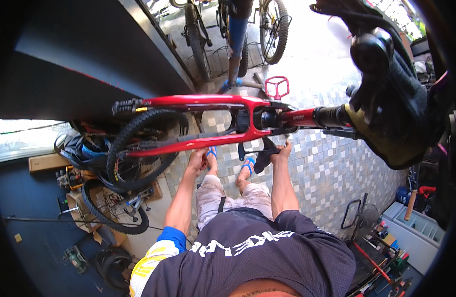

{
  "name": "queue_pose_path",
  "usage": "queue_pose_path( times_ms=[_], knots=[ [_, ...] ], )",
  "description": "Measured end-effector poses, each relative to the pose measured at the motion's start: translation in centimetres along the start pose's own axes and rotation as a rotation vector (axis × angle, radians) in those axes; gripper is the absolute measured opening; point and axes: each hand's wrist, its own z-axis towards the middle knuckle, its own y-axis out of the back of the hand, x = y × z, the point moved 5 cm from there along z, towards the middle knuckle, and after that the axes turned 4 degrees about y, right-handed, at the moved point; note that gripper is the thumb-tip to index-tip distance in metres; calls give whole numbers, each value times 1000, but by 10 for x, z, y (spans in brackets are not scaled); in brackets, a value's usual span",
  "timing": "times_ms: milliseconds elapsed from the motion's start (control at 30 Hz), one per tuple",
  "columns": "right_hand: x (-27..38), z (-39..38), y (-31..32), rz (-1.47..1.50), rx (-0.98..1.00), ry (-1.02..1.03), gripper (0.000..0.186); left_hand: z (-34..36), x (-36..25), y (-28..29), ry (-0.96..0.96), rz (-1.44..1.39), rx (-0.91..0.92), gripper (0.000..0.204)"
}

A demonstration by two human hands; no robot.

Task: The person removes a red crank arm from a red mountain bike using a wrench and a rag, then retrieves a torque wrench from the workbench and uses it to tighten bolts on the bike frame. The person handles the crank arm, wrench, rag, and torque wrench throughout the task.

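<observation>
A red bike frame (pixel 188 145) lies across the view in front of me, without a rear wheel between its two red rear arms. My left hand (pixel 198 159) is just below the near rear arm, its fingers curled. Whether it grips the tube or some small thing there is hidden. My right hand (pixel 281 152) pinches a black cloth (pixel 265 157), which hangs beneath the middle of the frame. A red pedal (pixel 277 87) sticks out on the frame's far side. A dark cloth cover (pixel 396 109) drapes over the frame's right end.
A blue stand post (pixel 236 44) rises beyond the frame. Loose wheels, such as the nearest tyre (pixel 114 208), lean at the left among boxes. Parked bikes (pixel 272 34) stand at the back. A grey toolbox (pixel 411 232) and a fan (pixel 367 218) are at the lower right, on tiled floor.
</observation>
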Motion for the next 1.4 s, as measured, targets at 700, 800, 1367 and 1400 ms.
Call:
queue_pose_path(
  times_ms=[700,800,1367,1400],
  knots=[
    [30,-107,-19,-125,108,192,32,-74,-35,-33,-247,273,-75,6],
    [31,-147,-24,-251,280,251,34,-87,-34,-51,-275,280,-40,8],
    [40,-179,-35,-498,508,483,51,-105,-36,-83,-228,178,38,13],
    [52,-160,-31,-360,454,369,51,-105,-40,-80,-221,178,30,14]
  ],
)
